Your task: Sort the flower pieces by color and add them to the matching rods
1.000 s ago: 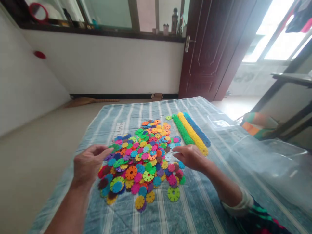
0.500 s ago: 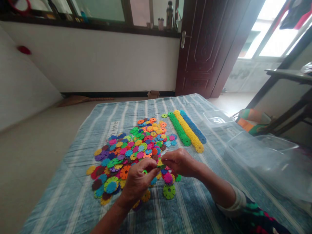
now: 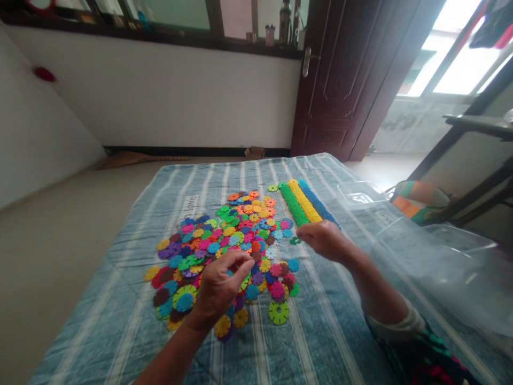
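"What's in your right hand?"

"My right hand [image 3: 324,238] pinches a green disc [image 3: 295,241] at its fingertips, just beyond the right edge of the heap of discs [image 3: 228,231]."

"And the left?"

"My left hand [image 3: 222,283] is over the near part of the heap, thumb and forefinger drawn together. I can't tell whether there's anything between them."

"What lies near your right hand?"

"Three packed rows, side by side: a green row [image 3: 294,206], a yellow row [image 3: 305,200] and a blue row [image 3: 316,202]. My hand covers the near end of the yellow one. A light green disc [image 3: 273,188] lies by the far end of the green row."

"Anything else on the striped cloth [image 3: 320,342]?"

"A lime disc [image 3: 278,312] lies flat just beside the heap, on my side. Well over to the right I have a clear plastic box [image 3: 441,262], and a shallow clear tray [image 3: 363,193] farther back, beyond the rows."
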`<state>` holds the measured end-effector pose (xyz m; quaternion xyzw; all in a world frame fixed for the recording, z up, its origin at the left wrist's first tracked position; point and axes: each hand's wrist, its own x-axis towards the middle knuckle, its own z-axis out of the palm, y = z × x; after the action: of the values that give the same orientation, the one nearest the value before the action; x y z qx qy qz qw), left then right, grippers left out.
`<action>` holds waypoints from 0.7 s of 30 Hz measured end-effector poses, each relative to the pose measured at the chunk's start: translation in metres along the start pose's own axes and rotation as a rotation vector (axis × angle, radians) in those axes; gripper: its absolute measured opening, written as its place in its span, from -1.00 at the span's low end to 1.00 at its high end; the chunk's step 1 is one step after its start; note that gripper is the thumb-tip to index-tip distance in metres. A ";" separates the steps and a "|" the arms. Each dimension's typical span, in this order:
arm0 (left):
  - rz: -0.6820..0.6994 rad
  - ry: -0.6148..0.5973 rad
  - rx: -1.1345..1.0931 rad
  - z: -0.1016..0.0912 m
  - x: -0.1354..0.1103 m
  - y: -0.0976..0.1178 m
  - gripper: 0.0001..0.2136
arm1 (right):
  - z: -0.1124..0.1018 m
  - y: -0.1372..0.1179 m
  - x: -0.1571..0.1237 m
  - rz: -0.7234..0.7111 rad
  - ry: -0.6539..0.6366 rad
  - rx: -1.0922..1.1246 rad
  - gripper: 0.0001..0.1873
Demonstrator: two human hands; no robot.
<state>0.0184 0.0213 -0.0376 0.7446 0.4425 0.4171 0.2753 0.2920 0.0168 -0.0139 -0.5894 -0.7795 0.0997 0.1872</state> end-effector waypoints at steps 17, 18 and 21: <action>-0.215 0.377 0.260 -0.064 0.032 -0.048 -0.77 | 0.000 0.035 0.008 0.360 -0.157 -0.382 -0.64; -0.232 0.400 0.269 -0.069 0.033 -0.053 -0.77 | 0.000 0.033 0.008 0.370 -0.137 -0.388 -0.61; -0.288 0.467 0.320 -0.085 0.036 -0.068 -0.75 | 0.001 0.020 0.014 0.347 -0.118 -0.404 -0.62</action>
<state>-0.0746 0.0881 -0.0347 0.5921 0.6548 0.4586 0.1016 0.3062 0.0357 -0.0205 -0.7327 -0.6805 0.0067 0.0000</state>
